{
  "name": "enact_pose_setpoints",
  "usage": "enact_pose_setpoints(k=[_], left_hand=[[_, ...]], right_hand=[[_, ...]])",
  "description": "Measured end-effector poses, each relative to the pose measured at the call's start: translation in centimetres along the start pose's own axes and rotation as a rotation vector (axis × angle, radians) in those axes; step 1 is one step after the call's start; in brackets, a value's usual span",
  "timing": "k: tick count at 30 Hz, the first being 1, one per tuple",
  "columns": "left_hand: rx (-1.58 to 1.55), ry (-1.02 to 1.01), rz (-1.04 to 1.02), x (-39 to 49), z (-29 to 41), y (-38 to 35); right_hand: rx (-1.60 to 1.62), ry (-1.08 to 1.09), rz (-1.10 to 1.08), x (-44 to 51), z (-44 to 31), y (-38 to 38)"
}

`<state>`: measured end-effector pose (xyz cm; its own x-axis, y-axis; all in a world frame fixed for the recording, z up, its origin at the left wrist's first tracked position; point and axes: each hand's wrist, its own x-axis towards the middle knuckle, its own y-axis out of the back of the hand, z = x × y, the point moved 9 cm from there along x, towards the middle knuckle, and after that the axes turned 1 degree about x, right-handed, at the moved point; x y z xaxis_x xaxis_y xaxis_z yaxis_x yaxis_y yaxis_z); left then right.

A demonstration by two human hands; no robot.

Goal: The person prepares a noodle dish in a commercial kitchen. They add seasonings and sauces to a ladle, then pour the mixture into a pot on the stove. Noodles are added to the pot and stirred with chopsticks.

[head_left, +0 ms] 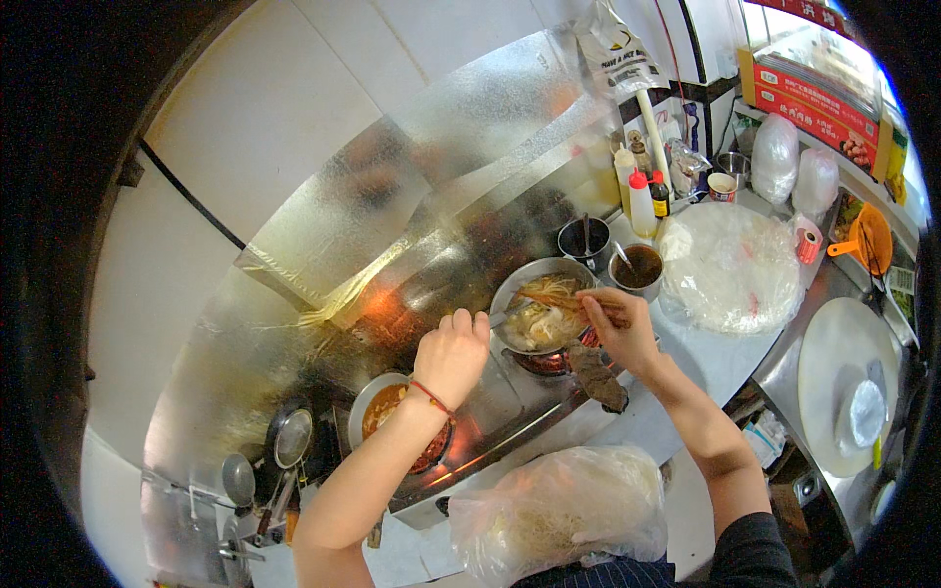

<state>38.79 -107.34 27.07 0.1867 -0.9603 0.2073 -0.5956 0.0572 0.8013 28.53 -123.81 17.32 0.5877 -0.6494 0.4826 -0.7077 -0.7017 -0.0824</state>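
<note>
A metal pan of noodles in pale broth sits over a glowing burner. What looks like a poached egg lies among the noodles. My right hand grips wooden chopsticks, their tips in the noodles at the far side. My left hand, with a red cord bracelet on the wrist, closes around a metal utensil that reaches over the pan's left rim; its lower end is hard to make out. The pan's cloth-wrapped handle points towards me, below my right hand.
A second pan of reddish soup stands on the left burner, partly behind my left forearm. Two metal pots and squeeze bottles stand beyond the noodles. A plastic bag lies before me. Strainers are at the left.
</note>
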Motion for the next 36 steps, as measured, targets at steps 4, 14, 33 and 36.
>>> enact_pose_setpoints(k=[4,14,33,36], left_hand=[[0.018,0.005,0.029,0.1,-0.4,0.9],[-0.203,0.224,0.031,-2.7,-3.9,0.0],[-0.802,0.445,-0.233,-4.0,-4.1,-9.8],[-0.837,0.511,-0.247,-4.5,-4.2,-10.4]], right_hand=[[-0.113,-0.027,0.022,-0.5,1.9,1.1],[-0.300,-0.054,0.114,1.0,1.5,3.2],[-0.181,-0.060,0.075,2.2,4.9,-0.2],[-0.272,-0.090,-0.023,2.1,4.4,-1.5]])
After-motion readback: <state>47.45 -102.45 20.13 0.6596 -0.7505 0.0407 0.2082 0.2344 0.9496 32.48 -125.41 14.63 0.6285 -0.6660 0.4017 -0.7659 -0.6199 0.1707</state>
